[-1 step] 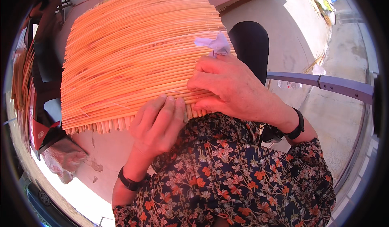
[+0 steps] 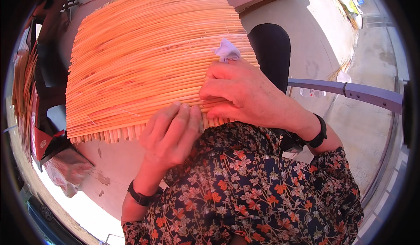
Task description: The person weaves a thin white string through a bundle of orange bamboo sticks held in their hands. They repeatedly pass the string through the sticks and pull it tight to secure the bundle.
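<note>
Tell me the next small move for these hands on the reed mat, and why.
Probably slide the right hand with its white cloth a little further along the reed mat, while the left hand steadies the near edge. The cloth is pinched at the mat's right side, and most of the mat lies to its left.

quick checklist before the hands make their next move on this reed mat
1. Left hand on the reed mat near its ragged lower edge: ok.
2. Right hand pressing on the mat's right side: ok.
3. White cloth scrap held at the right hand's fingertips: ok.
4. Lower reed ends level: not ok, they look uneven.
5. Binding thread under the hands: cannot tell, hidden.
</note>
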{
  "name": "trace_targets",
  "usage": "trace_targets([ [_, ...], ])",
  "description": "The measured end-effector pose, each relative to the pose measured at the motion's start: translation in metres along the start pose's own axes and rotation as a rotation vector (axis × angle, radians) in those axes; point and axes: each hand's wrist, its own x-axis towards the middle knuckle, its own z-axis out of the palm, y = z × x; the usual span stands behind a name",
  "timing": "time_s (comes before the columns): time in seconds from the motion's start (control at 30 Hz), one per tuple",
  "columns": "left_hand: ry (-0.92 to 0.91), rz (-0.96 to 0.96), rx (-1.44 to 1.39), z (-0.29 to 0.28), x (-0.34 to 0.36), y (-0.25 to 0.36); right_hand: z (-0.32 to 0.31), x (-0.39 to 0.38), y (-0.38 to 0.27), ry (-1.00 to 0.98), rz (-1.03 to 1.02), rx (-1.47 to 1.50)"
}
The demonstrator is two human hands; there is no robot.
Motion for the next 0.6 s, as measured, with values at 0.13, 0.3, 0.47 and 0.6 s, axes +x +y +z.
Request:
trace_targets([
  [0.13,0.048,-0.045,-0.013,0.001,-0.006,0.008,0.014,-0.001,0.011,-0.097,-0.001,0.149],
  [0.3,0.052,-0.052,-0.053,-0.001,-0.006,0.007,0.026,0.000,0.016,-0.042,-0.175,0.120],
  [0.47,0.047,-0.020,-0.082,0.001,-0.007,0.003,0.015,0.014,0.012,0.105,-0.175,0.453],
  [0.6,0.068,-0.036,-0.051,0.005,-0.009,0.005,-0.009,0.039,-0.010,0.011,0.298,1.017],
])
